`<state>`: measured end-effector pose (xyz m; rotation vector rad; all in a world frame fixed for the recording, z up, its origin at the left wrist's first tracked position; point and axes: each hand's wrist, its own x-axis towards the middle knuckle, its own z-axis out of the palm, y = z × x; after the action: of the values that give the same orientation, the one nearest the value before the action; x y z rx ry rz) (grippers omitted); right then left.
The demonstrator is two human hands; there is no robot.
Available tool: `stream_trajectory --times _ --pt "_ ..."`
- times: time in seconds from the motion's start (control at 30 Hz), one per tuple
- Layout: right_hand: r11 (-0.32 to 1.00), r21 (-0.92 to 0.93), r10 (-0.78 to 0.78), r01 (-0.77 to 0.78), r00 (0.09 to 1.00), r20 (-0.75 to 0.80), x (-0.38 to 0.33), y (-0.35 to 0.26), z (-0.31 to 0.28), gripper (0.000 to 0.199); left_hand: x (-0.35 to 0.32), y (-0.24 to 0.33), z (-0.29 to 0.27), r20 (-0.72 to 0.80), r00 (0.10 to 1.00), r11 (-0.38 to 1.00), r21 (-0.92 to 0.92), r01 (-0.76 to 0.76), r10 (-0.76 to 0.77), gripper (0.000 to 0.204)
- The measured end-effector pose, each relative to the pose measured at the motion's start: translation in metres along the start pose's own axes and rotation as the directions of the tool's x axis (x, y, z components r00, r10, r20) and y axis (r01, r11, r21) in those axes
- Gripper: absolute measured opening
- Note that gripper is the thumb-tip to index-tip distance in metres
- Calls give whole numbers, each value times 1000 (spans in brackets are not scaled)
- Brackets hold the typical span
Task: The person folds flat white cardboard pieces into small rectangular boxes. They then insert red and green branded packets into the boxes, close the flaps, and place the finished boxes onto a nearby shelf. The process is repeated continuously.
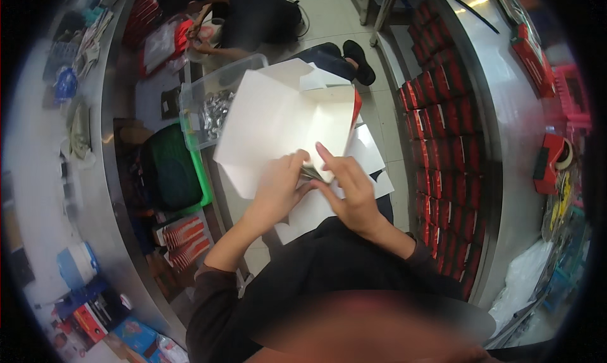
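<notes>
Evidently the folding is only partway done, judging by how the carton stands. On the left, a dark bundle [172, 167] sits in a green-rimmed crate [204, 185] on the shelf, and next to it a clear plastic bin [193, 91] holds small silvery pieces [218, 112]. In the middle, just in front of the person's body, the white carton [269, 110] lies open, its broad left panel spread outward and its right part raised into a walled hollow with red showing outside. The left hand [272, 189] is at the carton's near edge, fingers curled toward a small greyish-green thing [309, 172]; blur hides whether they pinch it. The right hand [355, 199] meets it there, index finger raised and apart from the thumb, which reaches toward the left one; whether it grips anything I cannot tell. So some walls are up, while the near corner looks unfinished and the wide panel remains unclosed. Beneath and to the right lie flat white sheets [367, 149], apparently unfolded, and farther right, red and dark boxes [436, 142] stand stacked in rows
</notes>
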<state>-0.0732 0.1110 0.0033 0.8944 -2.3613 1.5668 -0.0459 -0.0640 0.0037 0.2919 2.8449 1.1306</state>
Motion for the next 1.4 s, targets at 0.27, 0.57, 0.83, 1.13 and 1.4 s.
stream_trajectory --times 0.27,0.57,0.83,1.13,1.4 --pt "989 -150 14 -6 999 52 -4 8 -24 61 1 -2 -16 130 954 838 -457 300 -271 16" --pt "831 -96 -549 548 836 16 5 32 -31 42 2 14 -34 -65 997 957 -283 -58 41 16" --pt "837 -172 -530 519 848 -22 13 35 -10 35 8 47 -14 -320 944 787 -600 -140 -76 24" --pt "974 123 -201 190 976 83 26 11 -49 39 -13 1 4 -135 983 757 -629 -179 121 54" --pt "929 331 -114 166 978 -172 -10 85 -77 41 -5 -10 -18 -5 896 872 230 -432 445 14"
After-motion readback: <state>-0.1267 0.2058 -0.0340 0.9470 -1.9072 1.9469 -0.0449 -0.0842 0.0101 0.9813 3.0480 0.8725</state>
